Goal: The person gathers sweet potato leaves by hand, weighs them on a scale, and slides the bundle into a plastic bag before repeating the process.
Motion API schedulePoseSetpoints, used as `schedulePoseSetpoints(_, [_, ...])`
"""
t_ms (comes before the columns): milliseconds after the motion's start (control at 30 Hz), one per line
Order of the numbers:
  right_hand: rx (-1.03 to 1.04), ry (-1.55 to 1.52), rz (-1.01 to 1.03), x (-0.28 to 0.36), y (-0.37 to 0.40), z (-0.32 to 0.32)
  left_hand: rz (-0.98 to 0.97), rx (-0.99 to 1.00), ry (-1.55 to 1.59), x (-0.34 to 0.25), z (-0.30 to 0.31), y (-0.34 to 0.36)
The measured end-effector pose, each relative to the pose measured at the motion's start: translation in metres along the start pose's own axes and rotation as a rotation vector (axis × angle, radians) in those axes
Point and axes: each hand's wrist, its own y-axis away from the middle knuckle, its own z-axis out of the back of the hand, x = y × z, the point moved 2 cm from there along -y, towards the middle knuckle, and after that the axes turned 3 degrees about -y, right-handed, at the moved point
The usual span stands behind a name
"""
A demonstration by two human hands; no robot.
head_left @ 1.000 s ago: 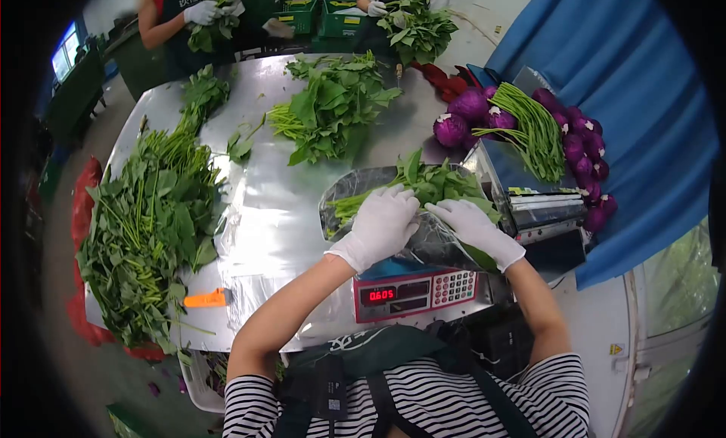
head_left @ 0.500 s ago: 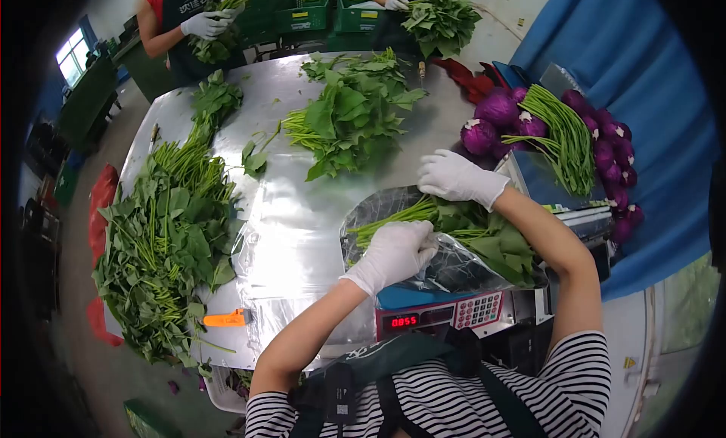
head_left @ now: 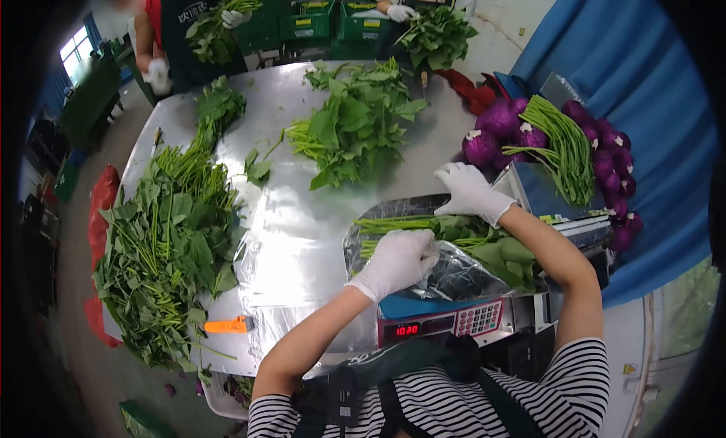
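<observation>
A bundle of leafy green stems lies in a clear plastic bag on top of a digital scale, whose red display shows 1.030. My left hand, in a white glove, is closed on the bag's near edge, beside the cut stem ends. Over the far side of the bundle is my right hand, also gloved, with thumb and fingers spread apart. Its thumb is at the bag's far edge.
Leafy greens lie heaped at left and mid-table. An orange-handled tool rests near the front edge. Purple onions and green stems are at right. Two people across the table hold greens; green crates stand behind.
My right hand has shifted slightly right and its fingers have spread. The left hand has barely moved. The scale reading went from 0855 to 1.030. A person opposite lowered one hand.
</observation>
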Motion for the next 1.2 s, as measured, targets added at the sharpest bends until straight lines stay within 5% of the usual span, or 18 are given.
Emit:
schedulePoseSetpoints(67, [0.385, 0.006, -0.034, -0.007, -0.003, -0.004, -0.036, -0.019, -0.033, -0.002, 0.002, 0.000])
schedulePoseSetpoints(300, [0.551, -0.535, -0.442, 0.047, 0.054, 0.115, 0.010, -0.123, -0.062, -0.006, 0.001, 0.007])
schedulePoseSetpoints(433, [0.352, -0.283, -0.092, 0.093, 0.113, 0.109, 0.016, -0.144, -0.128, -0.022, -0.002, 0.019])
schedulePoseSetpoints(467, [0.150, -0.196, 0.023, 0.102, 0.131, 0.098, 0.006, -0.145, -0.136, -0.024, -0.003, 0.021])
schedulePoseSetpoints(667, [-0.126, -0.044, -0.048, 0.112, 0.162, 0.054, -0.112, -0.210, -0.273, -0.056, 0.009, 0.044])
schedulePoseSetpoints(767, [-0.197, -0.152, -0.046, 0.107, 0.158, 0.053, -0.328, -0.242, -0.376, -0.092, 0.032, 0.045])
schedulePoseSetpoints(933, [-0.134, -0.097, 0.002, 0.091, 0.150, 0.057, -0.302, -0.193, -0.672, -0.072, 0.005, 0.005])
schedulePoseSetpoints(1000, [-0.051, -0.066, 0.015, 0.088, 0.142, 0.068, -0.005, 0.177, -0.572, -0.057, -0.002, -0.001])
schedulePoseSetpoints(1200, [0.081, -0.066, 0.051, 0.064, 0.146, 0.076, -0.206, -0.074, -0.549, -0.052, -0.013, 0.020])
